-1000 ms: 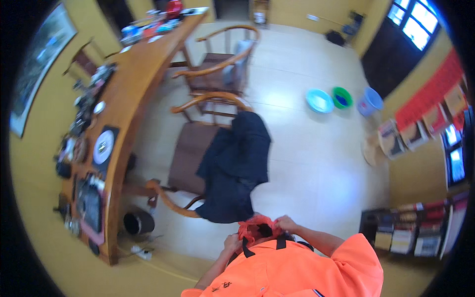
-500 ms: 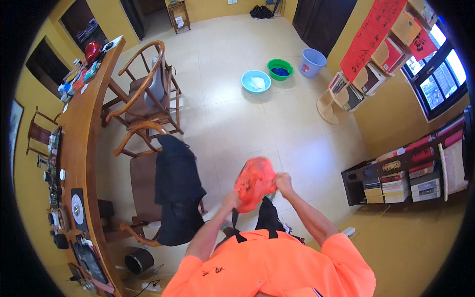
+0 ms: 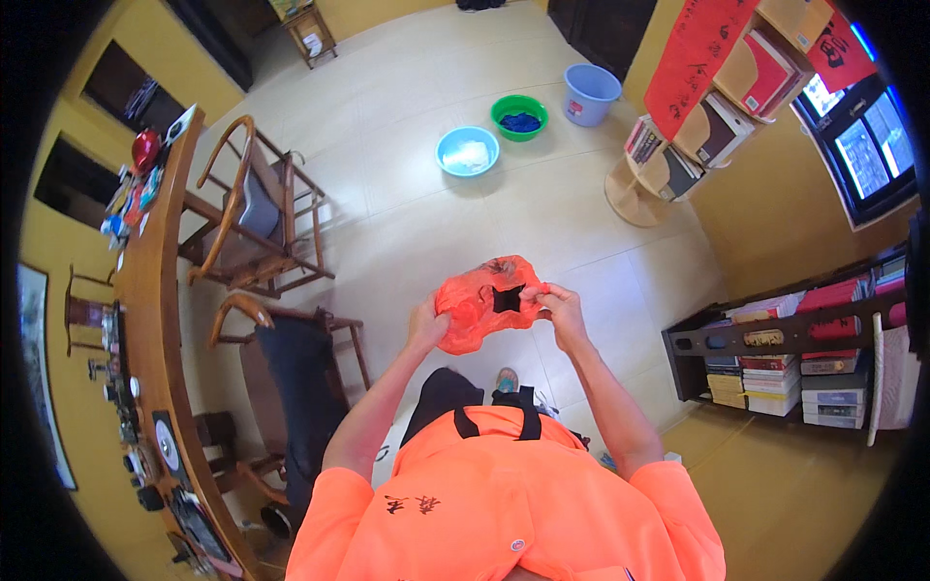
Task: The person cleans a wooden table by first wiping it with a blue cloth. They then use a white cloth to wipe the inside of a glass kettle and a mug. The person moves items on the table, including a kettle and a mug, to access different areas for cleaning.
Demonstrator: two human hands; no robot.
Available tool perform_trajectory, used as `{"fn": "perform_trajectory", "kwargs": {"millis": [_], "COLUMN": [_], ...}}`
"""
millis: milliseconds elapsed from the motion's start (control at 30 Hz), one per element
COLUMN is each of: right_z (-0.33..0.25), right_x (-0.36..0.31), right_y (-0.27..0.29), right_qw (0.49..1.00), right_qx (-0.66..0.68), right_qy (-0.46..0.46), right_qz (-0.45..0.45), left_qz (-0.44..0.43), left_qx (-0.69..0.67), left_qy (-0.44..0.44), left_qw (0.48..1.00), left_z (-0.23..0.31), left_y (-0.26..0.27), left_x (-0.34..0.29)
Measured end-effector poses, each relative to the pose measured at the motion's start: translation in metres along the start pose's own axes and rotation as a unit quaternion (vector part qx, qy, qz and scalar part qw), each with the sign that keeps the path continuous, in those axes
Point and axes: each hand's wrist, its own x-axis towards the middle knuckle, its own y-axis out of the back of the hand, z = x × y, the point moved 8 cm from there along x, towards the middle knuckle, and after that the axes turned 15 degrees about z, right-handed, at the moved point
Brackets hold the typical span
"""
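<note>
A thin, crumpled red plastic bag [image 3: 470, 308] is stretched between my two hands in front of my body. My left hand [image 3: 426, 324] is closed on its left side. At the opposite edge, my right hand [image 3: 559, 312] pinches the bag, fingertips close to a dark gap [image 3: 507, 299] in the red. Something black shows through that gap, but what it is cannot be made out. Both forearms reach forward from my orange sleeves. Below the bag are my dark trouser leg and one shoe [image 3: 507, 380] on the floor.
Ahead on the tiled floor stand a light-blue basin [image 3: 467, 140], a green basin [image 3: 532, 105] and a blue bucket [image 3: 592, 82]. Wooden armchairs [image 3: 254, 208] and a long table [image 3: 153, 320] line the left, one chair with dark clothing [image 3: 305, 387]. Bookshelves [image 3: 765, 339] stand right.
My hands have moved forward and up with the red bag. It is spread wider, and a dark gap now shows near my right hand. My view has shifted.
</note>
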Motion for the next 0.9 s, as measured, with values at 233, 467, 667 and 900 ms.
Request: {"fn": "perform_trajectory", "kwargs": {"millis": [233, 467, 667, 900], "right_z": [-0.021, -0.068, -0.077, -0.173], "right_x": [0.063, 0.158, 0.267, 0.387], "right_y": [-0.024, -0.056, -0.040, 0.005], "right_qw": [0.968, 0.877, 0.852, 0.928], "right_qx": [-0.191, -0.404, -0.479, -0.240], "right_qy": [0.161, 0.257, 0.193, 0.152], "right_qz": [-0.018, 0.046, 0.083, 0.241], "left_qz": [-0.132, -0.306, -0.347, -0.268], "left_qx": [-0.303, -0.410, -0.302, -0.328], "left_qy": [0.179, 0.258, 0.187, 0.298], "left_qw": [0.927, 0.820, 0.868, 0.855], "left_z": [0.075, 0.084, 0.099, 0.083], "left_y": [-0.091, -0.205, -0.226, -0.186], "left_x": [0.051, 0.146, 0.239, 0.370]}}
